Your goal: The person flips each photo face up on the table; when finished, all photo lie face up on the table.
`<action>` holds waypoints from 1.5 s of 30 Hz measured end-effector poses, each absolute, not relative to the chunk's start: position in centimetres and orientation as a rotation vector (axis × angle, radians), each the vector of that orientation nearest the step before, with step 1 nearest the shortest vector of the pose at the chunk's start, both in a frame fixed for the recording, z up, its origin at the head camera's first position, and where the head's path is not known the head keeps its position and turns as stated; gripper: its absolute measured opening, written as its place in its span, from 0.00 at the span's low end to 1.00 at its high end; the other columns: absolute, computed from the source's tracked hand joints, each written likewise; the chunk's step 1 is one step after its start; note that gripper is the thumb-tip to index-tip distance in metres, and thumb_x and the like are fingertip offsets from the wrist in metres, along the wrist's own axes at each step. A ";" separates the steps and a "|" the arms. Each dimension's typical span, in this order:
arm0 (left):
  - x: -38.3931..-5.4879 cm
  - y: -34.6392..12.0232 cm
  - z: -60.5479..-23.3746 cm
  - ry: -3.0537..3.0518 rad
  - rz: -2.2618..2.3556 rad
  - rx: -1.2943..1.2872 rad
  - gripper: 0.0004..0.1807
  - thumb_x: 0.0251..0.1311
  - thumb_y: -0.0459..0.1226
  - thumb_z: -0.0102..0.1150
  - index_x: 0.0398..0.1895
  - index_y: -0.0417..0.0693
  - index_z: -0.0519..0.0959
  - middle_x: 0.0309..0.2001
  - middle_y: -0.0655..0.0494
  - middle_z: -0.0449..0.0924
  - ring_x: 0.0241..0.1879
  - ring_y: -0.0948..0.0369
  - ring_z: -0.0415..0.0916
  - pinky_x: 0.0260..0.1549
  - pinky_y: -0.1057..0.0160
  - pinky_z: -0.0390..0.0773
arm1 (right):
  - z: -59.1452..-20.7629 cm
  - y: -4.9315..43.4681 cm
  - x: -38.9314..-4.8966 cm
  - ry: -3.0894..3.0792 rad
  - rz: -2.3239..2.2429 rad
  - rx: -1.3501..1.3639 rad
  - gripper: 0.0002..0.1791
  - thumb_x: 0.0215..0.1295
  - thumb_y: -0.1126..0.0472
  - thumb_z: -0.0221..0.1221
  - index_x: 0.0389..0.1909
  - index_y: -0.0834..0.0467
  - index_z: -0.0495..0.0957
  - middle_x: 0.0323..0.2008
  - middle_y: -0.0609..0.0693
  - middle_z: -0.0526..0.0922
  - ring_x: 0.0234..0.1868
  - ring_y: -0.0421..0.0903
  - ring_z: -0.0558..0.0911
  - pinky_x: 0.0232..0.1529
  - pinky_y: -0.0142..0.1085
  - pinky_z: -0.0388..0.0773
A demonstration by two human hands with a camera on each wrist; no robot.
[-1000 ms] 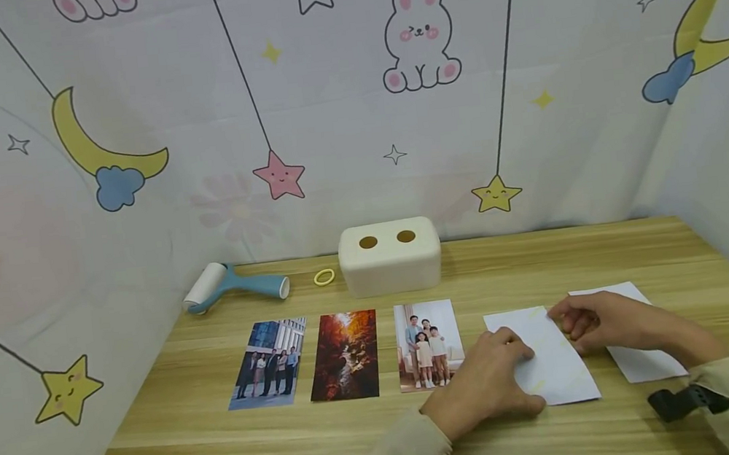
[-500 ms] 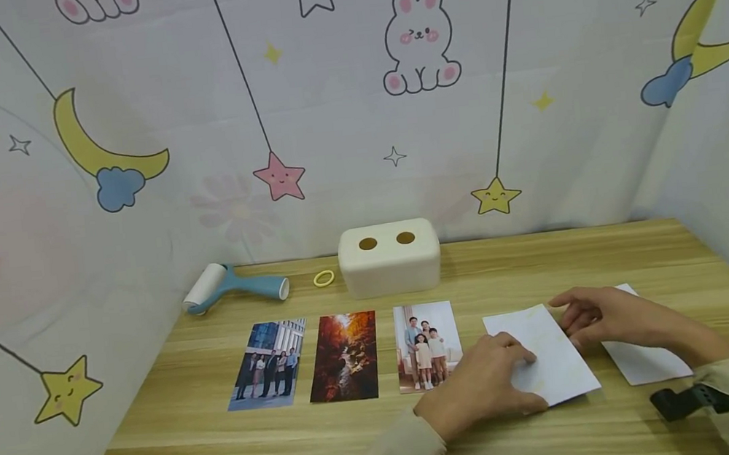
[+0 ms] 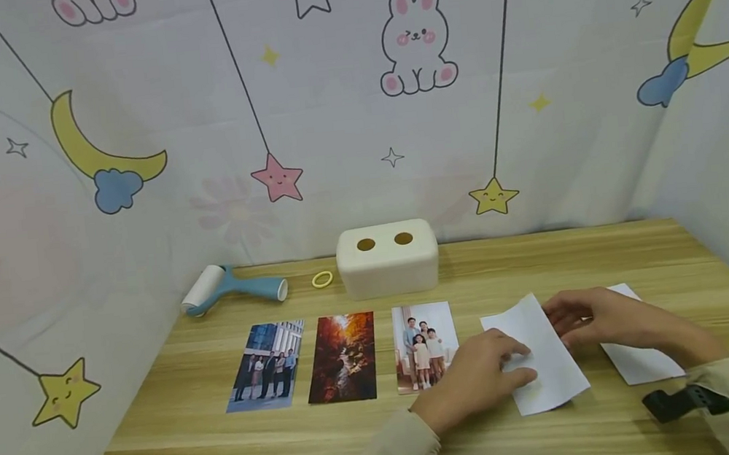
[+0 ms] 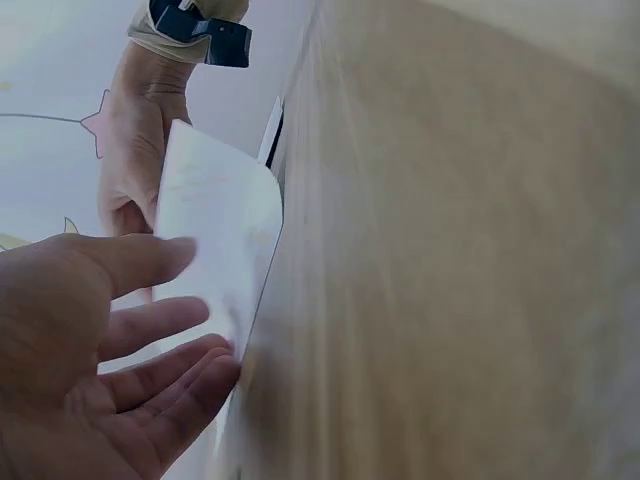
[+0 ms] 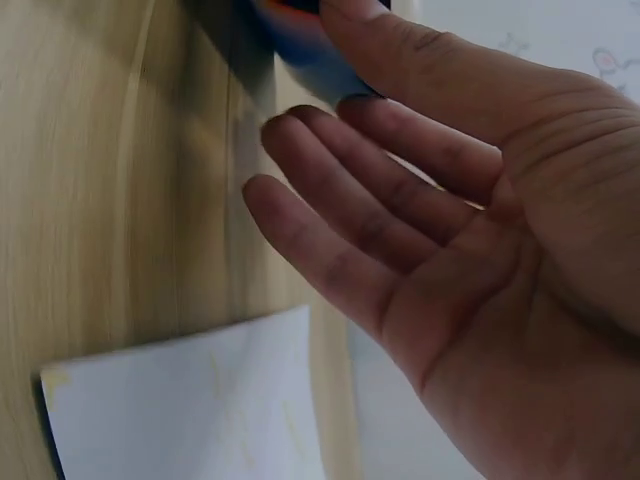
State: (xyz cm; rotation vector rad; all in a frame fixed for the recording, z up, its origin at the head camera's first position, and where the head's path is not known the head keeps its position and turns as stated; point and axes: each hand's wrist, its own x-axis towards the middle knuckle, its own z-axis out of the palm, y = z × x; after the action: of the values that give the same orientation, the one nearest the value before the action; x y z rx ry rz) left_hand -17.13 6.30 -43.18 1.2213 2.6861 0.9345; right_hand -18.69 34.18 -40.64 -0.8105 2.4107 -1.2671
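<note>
A photo print point(image 3: 549, 360) lies white back upward on the table, its right side lifted and bent. My right hand point(image 3: 600, 318) pinches that raised edge; the right wrist view shows the thumb against the print's coloured underside point(image 5: 318, 55). On the print's left part rests my left hand point(image 3: 473, 371), with thumb and forefinger spread apart. In the left wrist view the white back point(image 4: 222, 215) curves up beyond the fingertips. A second white-backed sheet point(image 3: 644, 358) lies flat under my right forearm, and its pale yellow marks show in the right wrist view.
Face up to the left lie a family photo point(image 3: 424, 350), an autumn stream photo point(image 3: 343, 358) and an office group photo point(image 3: 266, 365). Along the back stand a white box with two holes point(image 3: 387, 262), a yellow ring point(image 3: 322, 280) and a blue-handled roller point(image 3: 232, 288).
The print's right edge has come up off the table in my right hand and now bends toward the left. My left hand has shifted slightly, its thumb and forefinger more spread.
</note>
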 end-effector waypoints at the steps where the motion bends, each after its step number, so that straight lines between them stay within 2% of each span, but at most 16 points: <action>1: -17.2 6.3 -43.4 2.656 1.012 1.167 0.14 0.69 0.45 0.70 0.53 0.49 0.90 0.44 0.61 0.85 0.41 0.73 0.77 0.40 0.78 0.73 | -40.5 34.0 -18.6 2.411 -1.280 -0.827 0.26 0.71 0.66 0.68 0.65 0.71 0.75 0.54 0.60 0.86 0.52 0.39 0.86 0.50 0.35 0.84; 7: -17.4 6.2 -43.9 2.446 1.432 0.820 0.16 0.73 0.49 0.65 0.52 0.49 0.90 0.45 0.66 0.85 0.42 0.74 0.79 0.43 0.72 0.78 | -40.0 32.7 -18.4 2.366 -1.352 -0.835 0.28 0.71 0.65 0.68 0.68 0.69 0.74 0.58 0.64 0.83 0.56 0.39 0.85 0.53 0.36 0.83; 12: -17.5 6.3 -44.0 2.417 1.518 0.698 0.23 0.75 0.57 0.58 0.51 0.51 0.90 0.46 0.67 0.86 0.46 0.72 0.79 0.47 0.68 0.78 | -39.8 31.9 -18.2 2.326 -1.372 -0.801 0.31 0.70 0.64 0.70 0.69 0.70 0.72 0.61 0.66 0.82 0.58 0.40 0.84 0.54 0.37 0.83; 17: -17.4 6.4 -43.7 2.391 1.557 0.627 0.25 0.73 0.58 0.58 0.48 0.49 0.89 0.38 0.67 0.85 0.38 0.71 0.78 0.40 0.67 0.77 | -39.9 31.2 -17.9 2.294 -1.393 -0.799 0.31 0.69 0.64 0.71 0.69 0.69 0.73 0.63 0.67 0.79 0.58 0.40 0.85 0.53 0.39 0.84; 21: -17.4 6.3 -43.6 2.378 1.582 0.600 0.22 0.71 0.55 0.61 0.43 0.47 0.89 0.32 0.67 0.83 0.32 0.71 0.77 0.35 0.67 0.76 | -40.0 30.6 -17.8 2.276 -1.412 -0.803 0.30 0.68 0.63 0.71 0.67 0.68 0.74 0.63 0.67 0.79 0.57 0.42 0.85 0.53 0.41 0.85; 29: -17.6 6.4 -43.5 2.283 1.720 0.596 0.12 0.70 0.46 0.61 0.35 0.48 0.85 0.27 0.65 0.79 0.26 0.71 0.73 0.29 0.69 0.72 | -40.4 30.3 -18.1 2.359 -1.405 -0.761 0.25 0.70 0.62 0.71 0.64 0.66 0.77 0.58 0.62 0.84 0.55 0.45 0.86 0.51 0.39 0.85; 33: -17.6 6.5 -42.7 2.226 1.791 0.562 0.10 0.70 0.44 0.61 0.36 0.49 0.86 0.29 0.68 0.80 0.28 0.70 0.74 0.31 0.69 0.72 | -40.5 30.6 -18.0 2.372 -1.430 -0.724 0.23 0.72 0.62 0.69 0.62 0.66 0.77 0.58 0.62 0.82 0.55 0.46 0.86 0.51 0.38 0.85; 37: -17.6 6.0 -42.1 2.167 1.848 0.556 0.11 0.72 0.43 0.60 0.39 0.47 0.87 0.32 0.66 0.83 0.31 0.65 0.77 0.33 0.66 0.76 | -40.6 30.4 -18.0 2.340 -1.479 -0.723 0.21 0.73 0.63 0.68 0.62 0.66 0.77 0.60 0.64 0.80 0.56 0.46 0.86 0.52 0.39 0.85; 40: -17.7 5.4 -41.8 2.102 1.900 0.548 0.10 0.72 0.39 0.60 0.42 0.41 0.85 0.35 0.62 0.85 0.30 0.59 0.79 0.34 0.61 0.82 | -40.7 30.2 -18.2 2.331 -1.490 -0.736 0.21 0.73 0.63 0.67 0.62 0.64 0.77 0.60 0.64 0.80 0.57 0.47 0.86 0.52 0.41 0.85; 45: -18.0 5.4 -41.6 2.046 1.955 0.566 0.10 0.72 0.37 0.61 0.45 0.38 0.85 0.36 0.56 0.88 0.30 0.50 0.83 0.36 0.52 0.86 | -40.7 30.6 -18.1 2.420 -1.448 -0.718 0.21 0.73 0.62 0.68 0.62 0.61 0.78 0.59 0.62 0.81 0.56 0.51 0.86 0.50 0.40 0.85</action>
State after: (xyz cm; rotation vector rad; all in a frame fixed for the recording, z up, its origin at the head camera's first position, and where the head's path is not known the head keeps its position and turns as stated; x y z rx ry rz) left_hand -17.97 5.40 -41.59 0.5659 2.0463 1.9551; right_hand -18.12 30.61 -40.74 -0.7178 2.4200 -1.4483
